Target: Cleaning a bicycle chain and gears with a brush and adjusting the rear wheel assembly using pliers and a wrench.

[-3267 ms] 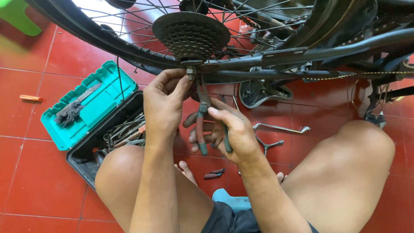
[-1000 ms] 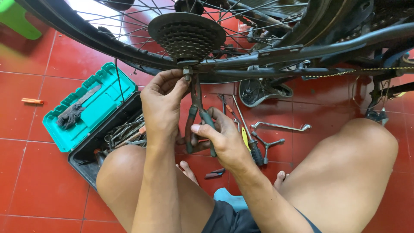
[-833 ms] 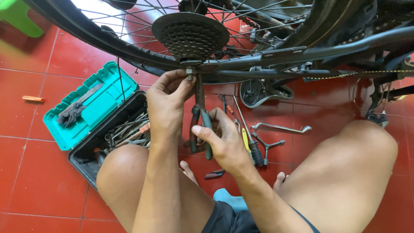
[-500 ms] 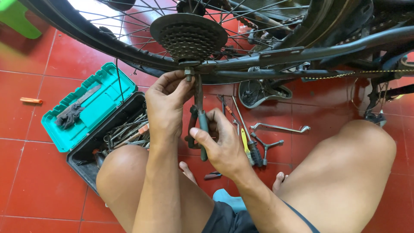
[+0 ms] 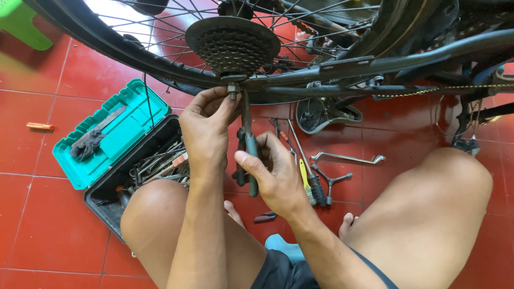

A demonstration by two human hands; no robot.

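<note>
Right hand (image 5: pixel 276 179) has slid up the pliers (image 5: pixel 247 155) since earlier, fingers now wrapped tight round both handles, tool upright with nose at the axle nut (image 5: pixel 233 91) under the cassette (image 5: pixel 233 45); left hand (image 5: pixel 206 126) fingers pinch that nut.

Pliers (image 5: pixel 247 155) handles mostly buried in right hand (image 5: pixel 278 179). Axle nut (image 5: pixel 233 91) half covered by left hand (image 5: pixel 206 131) fingertips. Wheel (image 5: pixel 107 43) cut off by top edge; toolbox (image 5: pixel 107 155) contents too jumbled to tell.
</note>
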